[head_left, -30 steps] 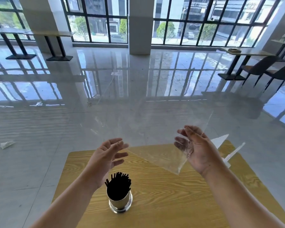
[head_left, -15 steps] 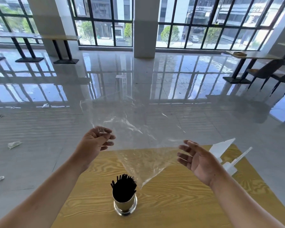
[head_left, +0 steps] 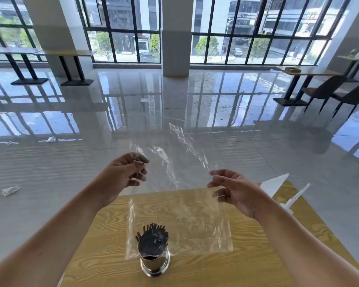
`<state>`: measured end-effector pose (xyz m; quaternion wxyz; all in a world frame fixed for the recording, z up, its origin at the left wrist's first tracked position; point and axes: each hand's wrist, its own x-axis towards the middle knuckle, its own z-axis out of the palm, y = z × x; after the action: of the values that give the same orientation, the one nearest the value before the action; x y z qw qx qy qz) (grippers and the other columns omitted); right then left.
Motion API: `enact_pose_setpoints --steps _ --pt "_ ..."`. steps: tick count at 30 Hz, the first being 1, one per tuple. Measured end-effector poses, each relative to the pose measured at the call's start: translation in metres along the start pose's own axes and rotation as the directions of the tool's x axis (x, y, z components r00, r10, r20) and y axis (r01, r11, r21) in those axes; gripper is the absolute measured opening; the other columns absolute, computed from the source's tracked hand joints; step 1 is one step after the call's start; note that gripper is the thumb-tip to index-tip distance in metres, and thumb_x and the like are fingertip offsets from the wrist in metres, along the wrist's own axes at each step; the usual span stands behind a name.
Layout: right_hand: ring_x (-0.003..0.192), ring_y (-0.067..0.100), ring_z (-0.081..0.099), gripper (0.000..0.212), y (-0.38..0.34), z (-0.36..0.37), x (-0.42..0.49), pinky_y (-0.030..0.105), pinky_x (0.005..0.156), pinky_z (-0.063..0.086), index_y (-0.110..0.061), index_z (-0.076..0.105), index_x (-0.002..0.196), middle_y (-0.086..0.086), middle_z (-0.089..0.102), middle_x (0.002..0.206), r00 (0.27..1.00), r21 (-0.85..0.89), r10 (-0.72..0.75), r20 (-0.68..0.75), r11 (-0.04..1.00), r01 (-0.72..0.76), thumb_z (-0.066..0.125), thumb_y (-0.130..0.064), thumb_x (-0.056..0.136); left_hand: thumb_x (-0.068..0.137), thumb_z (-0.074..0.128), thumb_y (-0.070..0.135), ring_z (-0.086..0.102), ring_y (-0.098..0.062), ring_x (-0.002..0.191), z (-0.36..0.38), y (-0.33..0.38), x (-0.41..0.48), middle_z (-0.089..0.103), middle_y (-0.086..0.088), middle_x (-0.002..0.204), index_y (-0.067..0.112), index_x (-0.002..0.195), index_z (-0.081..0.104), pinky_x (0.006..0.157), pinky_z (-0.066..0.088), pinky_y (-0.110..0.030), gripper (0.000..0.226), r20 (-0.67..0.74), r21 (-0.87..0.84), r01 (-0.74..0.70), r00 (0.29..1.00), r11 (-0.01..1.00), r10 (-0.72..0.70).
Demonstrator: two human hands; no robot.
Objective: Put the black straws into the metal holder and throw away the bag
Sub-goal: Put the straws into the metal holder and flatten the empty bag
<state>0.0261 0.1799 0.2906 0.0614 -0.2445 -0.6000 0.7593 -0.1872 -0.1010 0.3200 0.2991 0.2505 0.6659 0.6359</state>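
Observation:
Black straws (head_left: pixel 152 239) stand bunched in the metal holder (head_left: pixel 154 264) on the wooden table (head_left: pixel 195 270), near its front. A clear plastic bag (head_left: pixel 180 214) hangs spread in the air between my hands, and its lower part drapes in front of the straws. My left hand (head_left: pixel 125 172) pinches the bag's upper left corner between thumb and fingers. My right hand (head_left: pixel 234 189) is at the bag's right edge with its fingers spread apart; whether they touch the film is unclear.
White plastic pieces (head_left: pixel 275 183) lie at the table's far right corner, one a thin stick (head_left: pixel 297 196). Crumpled scraps (head_left: pixel 9 190) dot the glossy floor on the left. Other tables and dark chairs (head_left: pixel 323 90) stand far back by the windows.
The bag has swung from a twisted shape into a wide flat sheet hanging lower over the straws. My left hand keeps its pinch; my right hand has risen slightly toward the bag's edge.

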Motion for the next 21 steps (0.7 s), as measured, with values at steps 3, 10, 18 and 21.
enact_pose_setpoints --steps 3,10,18,21 --pt "0.055 0.018 0.066 0.008 -0.002 0.004 0.004 0.027 0.054 0.056 -0.016 0.079 0.099 0.012 0.079 0.087 0.997 -0.004 -0.035 -0.065 0.999 0.035 0.073 -0.01 0.1 0.103 0.061 0.007 0.064 -0.012 0.064 0.004 -0.002 0.002 0.07 0.0 0.079 0.024 0.093 0.077 0.061 0.048 -0.027 0.026 -0.062 -0.012 0.008 0.998 1.0 -0.009" --pt "0.056 0.017 0.068 0.011 -0.007 -0.001 0.006 0.027 0.054 0.057 -0.015 0.081 0.095 0.013 0.08 0.086 0.987 0.022 -0.109 -0.117 0.993 0.112 0.073 -0.009 0.1 0.086 0.081 0.022 0.068 -0.014 0.069 0.004 -0.015 -0.003 0.078 -0.001 0.089 0.02 0.117 0.07 0.069 0.05 -0.032 0.034 -0.017 -0.003 0.126 0.992 0.992 -0.126" --pt "0.047 0.016 0.054 0.017 -0.004 -0.013 0.003 0.023 0.043 0.04 -0.011 0.079 0.097 0.012 0.074 0.075 0.98 -0.078 -0.113 -0.163 0.992 0.102 0.065 -0.014 0.107 0.103 0.063 0.026 0.067 -0.013 0.063 0.002 -0.023 -0.003 0.078 -0.006 0.083 0.021 0.094 0.084 0.058 0.054 -0.024 0.024 -0.057 0.067 0.142 0.989 0.988 -0.138" --pt "0.047 0.015 0.048 0.024 -0.002 -0.018 0.002 0.025 0.044 0.036 -0.012 0.081 0.1 0.011 0.072 0.072 0.981 -0.075 -0.094 -0.171 0.994 0.082 0.059 -0.012 0.109 0.105 0.061 0.023 0.067 -0.013 0.063 0.006 -0.024 0.0 0.078 -0.007 0.085 0.018 0.102 0.083 0.058 0.055 -0.026 0.023 -0.07 0.037 0.14 0.988 0.989 -0.137"
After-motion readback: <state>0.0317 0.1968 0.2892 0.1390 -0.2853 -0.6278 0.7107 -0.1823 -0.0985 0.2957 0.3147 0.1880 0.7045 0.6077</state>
